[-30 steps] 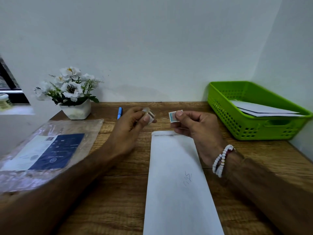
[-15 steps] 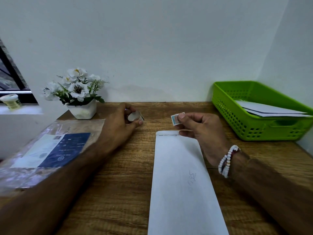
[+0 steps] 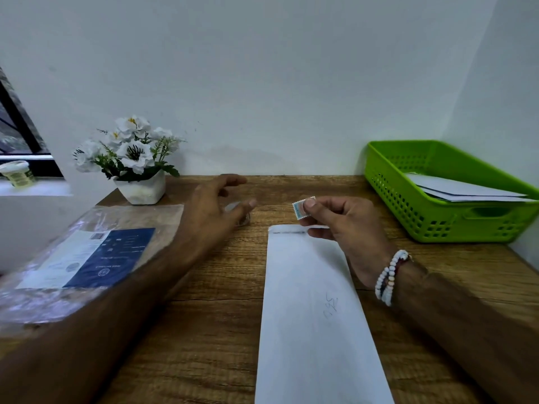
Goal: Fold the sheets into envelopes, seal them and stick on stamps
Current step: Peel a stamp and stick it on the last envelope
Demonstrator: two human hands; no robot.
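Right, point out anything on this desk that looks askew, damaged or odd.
Nothing spilled or damaged. The white envelope looks slightly slanted on the wooden table and carries a faint pencil scribble. The crinkled plastic packet sits at an angle near the left edge.

We sit at a wooden desk (image 3: 210, 330) with a brown grain, its far edge meeting a plain pale wall (image 3: 262, 68) at twelve o'clock. A second pale wall (image 3: 504, 97) closes in at two o'clock, and the two join in a corner. At ten o'clock we see a dark-framed window (image 3: 20, 132) with a white sill (image 3: 35, 189) beneath it. The light lies soft and even across both walls.
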